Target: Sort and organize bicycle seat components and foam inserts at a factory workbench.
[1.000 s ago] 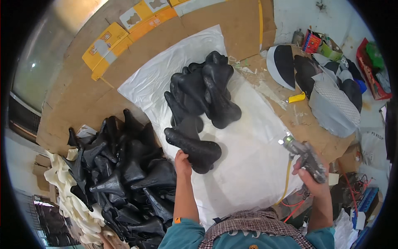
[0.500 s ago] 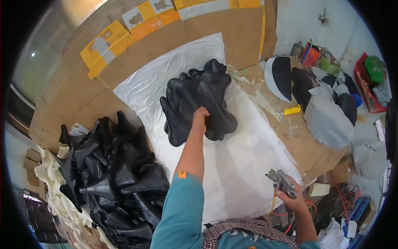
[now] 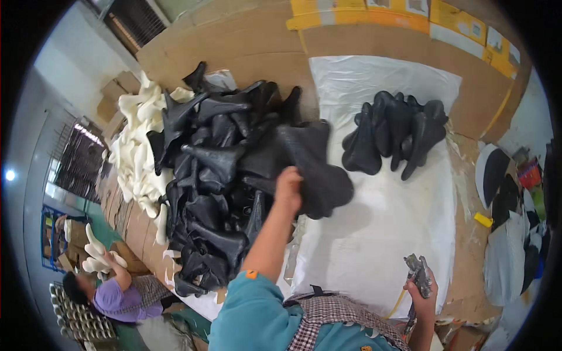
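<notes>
Seat pad (image 3: 322,172), black and a bit blurred, is held in the person's L hand (image 3: 288,190), fingers clamped on its near edge. It's up in the air btwn the heap of black pads (image 3: 213,161) on the left and the white sheet (image 3: 374,234) on the right. R hand (image 3: 425,292) is wrapped round what looks like a grubby grey spray gun (image 3: 418,272), over the sheet's near right part; can't tell if a finger's on the trigger.

Risks, as I'd judge from where I stand: one-edge grip on a broad, smooth pad, so it could twist or slip out, esp. if the surface is slick. Heap's uneven, pads at all angles, so a knock from the held one might start a slide, poss. onto the sheet or into the cream pads (image 3: 136,137) beside it. Far group of black pads (image 3: 398,131) sits packed close; a bump there could scuff several at once. Gun's the other worry: an accidental squeeze could put spray on the sheet or the checked apron (image 3: 333,319). Co-worker (image 3: 132,295) is well apart, prob. clear of any tumble.
</notes>
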Demonstrator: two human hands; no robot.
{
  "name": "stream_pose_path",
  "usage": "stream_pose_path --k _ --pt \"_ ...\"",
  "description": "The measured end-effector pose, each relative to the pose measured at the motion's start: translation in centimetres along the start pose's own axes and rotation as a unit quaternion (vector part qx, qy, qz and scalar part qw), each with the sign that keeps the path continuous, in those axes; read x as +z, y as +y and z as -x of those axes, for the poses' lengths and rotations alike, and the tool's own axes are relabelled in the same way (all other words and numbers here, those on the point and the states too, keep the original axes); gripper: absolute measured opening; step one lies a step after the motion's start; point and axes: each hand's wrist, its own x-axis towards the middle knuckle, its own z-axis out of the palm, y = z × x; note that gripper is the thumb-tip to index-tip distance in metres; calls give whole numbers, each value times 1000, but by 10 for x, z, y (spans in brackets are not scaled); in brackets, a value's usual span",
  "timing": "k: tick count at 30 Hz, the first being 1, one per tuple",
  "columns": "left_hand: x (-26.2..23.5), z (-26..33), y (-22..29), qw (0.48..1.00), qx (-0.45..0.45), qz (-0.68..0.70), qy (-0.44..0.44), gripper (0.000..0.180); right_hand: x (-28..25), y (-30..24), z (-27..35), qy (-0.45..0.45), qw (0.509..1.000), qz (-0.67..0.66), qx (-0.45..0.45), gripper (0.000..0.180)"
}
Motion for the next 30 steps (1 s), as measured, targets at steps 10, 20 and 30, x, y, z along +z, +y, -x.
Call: stream_pose_path --k 10,20,30 --pt "-139 54 183 873 263 -18 410 31 21 -70 7 -12 999 -17 -45 50" --pt "-72 -15 65 920 273 -117 255 44 41 -80 -33 0 999 -14 -49 54" --pt "-12 -143 -59 969 114 -189 110 27 35 -81 -35 -7 999 21 -25 55"
